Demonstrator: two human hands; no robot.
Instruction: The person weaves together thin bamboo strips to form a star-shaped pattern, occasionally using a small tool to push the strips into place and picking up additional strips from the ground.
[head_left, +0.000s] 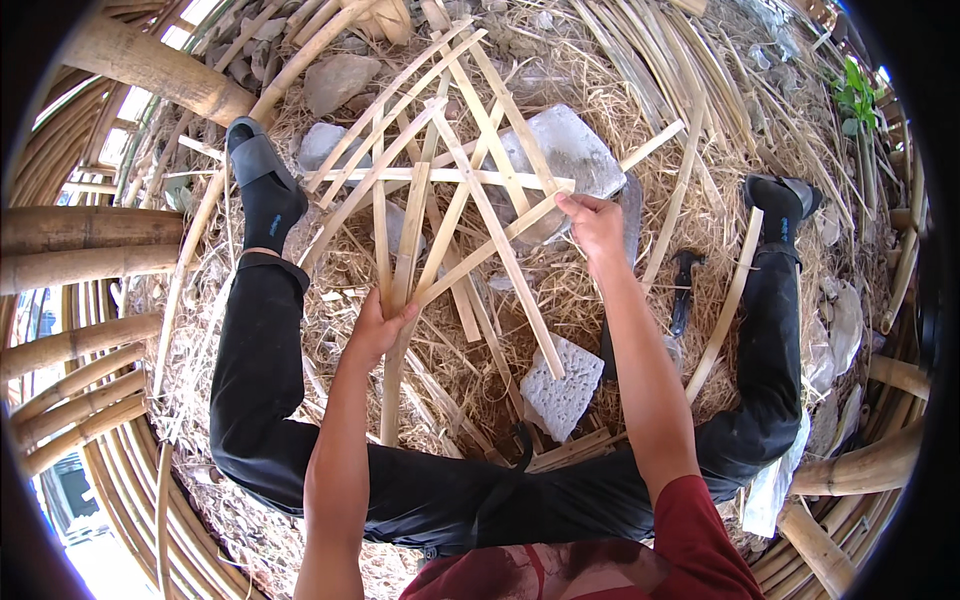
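left hand (378, 325): closed around upright bamboo strips (400, 250) of the woven lattice
right hand (592, 222): pinching diagonal strip (490, 245)
beneath: stone slab (565, 150), straw (700, 200)

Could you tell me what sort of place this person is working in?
Probably an outdoor bamboo craft spot: thick bamboo poles lie around, dry straw covers the ground, and both hands work woven bamboo strips.

The strips (470, 190) are pale split bamboo, matt and smooth-faced with fibrous edges. The poles (90, 240) are round bamboo, faintly glossy. The ground (620, 330) is dry straw and shavings, rough. The slabs (562, 392) are grey stone, coarse. The trousers (250, 400) are matt black cloth.
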